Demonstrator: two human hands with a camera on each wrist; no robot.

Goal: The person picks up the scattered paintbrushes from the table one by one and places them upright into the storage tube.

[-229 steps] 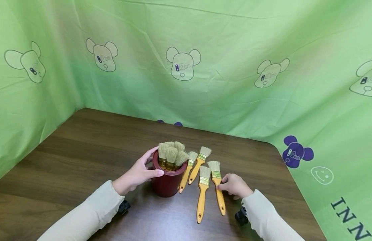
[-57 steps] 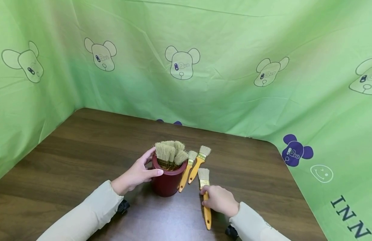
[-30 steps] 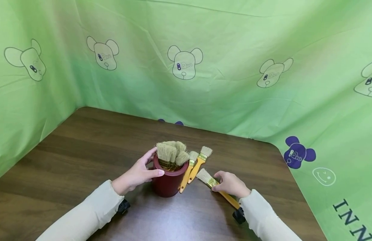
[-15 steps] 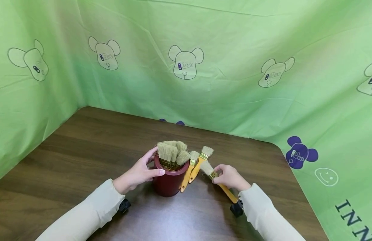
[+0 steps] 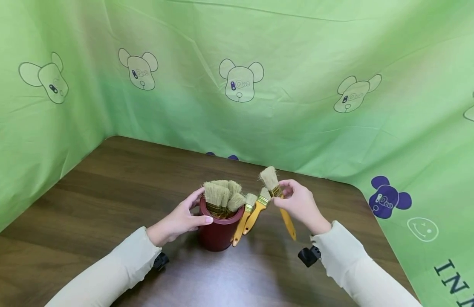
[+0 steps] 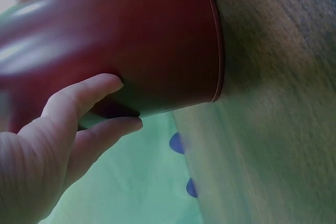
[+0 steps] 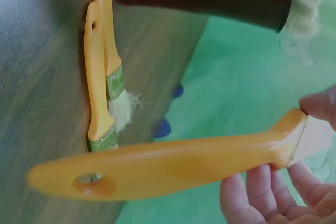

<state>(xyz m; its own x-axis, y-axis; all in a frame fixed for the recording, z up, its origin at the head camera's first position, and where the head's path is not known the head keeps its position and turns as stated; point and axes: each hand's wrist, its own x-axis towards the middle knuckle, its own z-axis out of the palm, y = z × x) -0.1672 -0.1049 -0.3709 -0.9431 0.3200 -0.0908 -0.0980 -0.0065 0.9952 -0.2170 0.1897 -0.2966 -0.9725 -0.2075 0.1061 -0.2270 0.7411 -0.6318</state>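
My left hand [image 5: 179, 221] grips a dark red pot [image 5: 215, 236] near its rim, thumb in front and fingers round the far side. Several paintbrushes [image 5: 221, 196] stand in the pot with pale bristles up; the pot hides their handles. To its right, my right hand [image 5: 300, 204] pinches a paintbrush [image 5: 288, 224] by its metal band. This brush is raised off the table, bristles up and handle slanting down; in the right wrist view its yellow handle [image 7: 173, 166] fills the foreground. Two more paintbrushes [image 5: 256, 213] lie on the table between pot and right hand.
The brown wooden table [image 5: 118, 187] is bounded at the back and sides by a green cloth [image 5: 183, 106] printed with bear heads. Each wrist carries a small black camera, such as the right one [image 5: 309, 256].
Of four loose brushes, one went into the pot. My right hand picked up another, turned it, and has now lifted it bristles up. The left hand has stayed on the pot.
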